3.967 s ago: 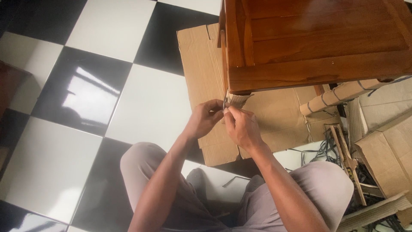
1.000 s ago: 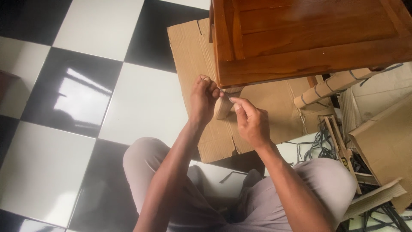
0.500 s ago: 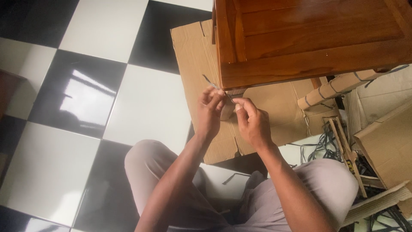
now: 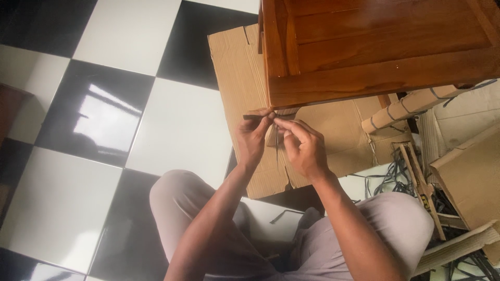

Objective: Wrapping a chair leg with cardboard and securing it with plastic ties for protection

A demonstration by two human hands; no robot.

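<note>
A brown wooden table (image 4: pixel 375 47) stands on flattened cardboard (image 4: pixel 237 67). Its near leg (image 4: pixel 271 136) is wrapped in cardboard. My left hand (image 4: pixel 252 138) and my right hand (image 4: pixel 302 148) meet at the top of that leg, just under the table corner. Both pinch a thin dark strap (image 4: pixel 255 117); one end sticks out to the left from my left fingers, and another stretch hangs down between my hands. My knees in grey trousers (image 4: pixel 208 229) are below.
A second cardboard-wrapped leg (image 4: pixel 406 110) with dark straps lies to the right. Cardboard pieces (image 4: pixel 469 177) and a tangle of dark straps (image 4: pixel 396 174) sit at the right. A loose strap piece (image 4: pixel 284 214) lies between my legs. The floor is black and white tile (image 4: pixel 125 119).
My left hand dropped from near the table edge to the top of the leg. The strap end now points left and a length hangs down between my hands.
</note>
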